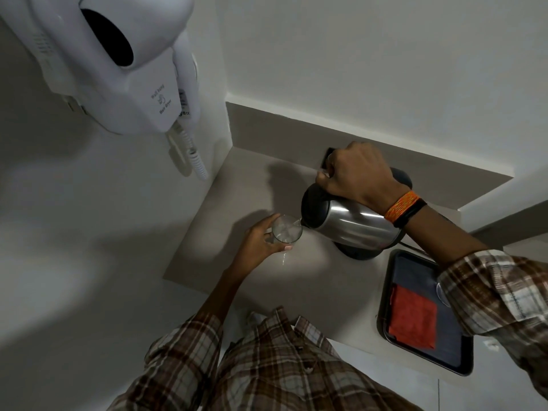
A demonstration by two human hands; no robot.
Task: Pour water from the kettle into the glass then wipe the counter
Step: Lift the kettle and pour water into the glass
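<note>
A steel kettle (353, 223) with a black lid and base is tilted left, its spout over a clear glass (287, 229). Water runs from the spout into the glass. My right hand (355, 173) is shut on the kettle's handle from above. My left hand (261, 241) is wrapped around the glass, which stands on the grey counter (237, 188). A thin trickle of water shows on the counter just below the glass. A red cloth (413, 317) lies folded on a dark tray (394, 262) at the right.
A white wall-mounted hair dryer (118, 63) with a coiled cord hangs at the upper left, close to the counter's left corner. White walls close the counter at back and left. The kettle's black base (401, 176) sits behind my right wrist.
</note>
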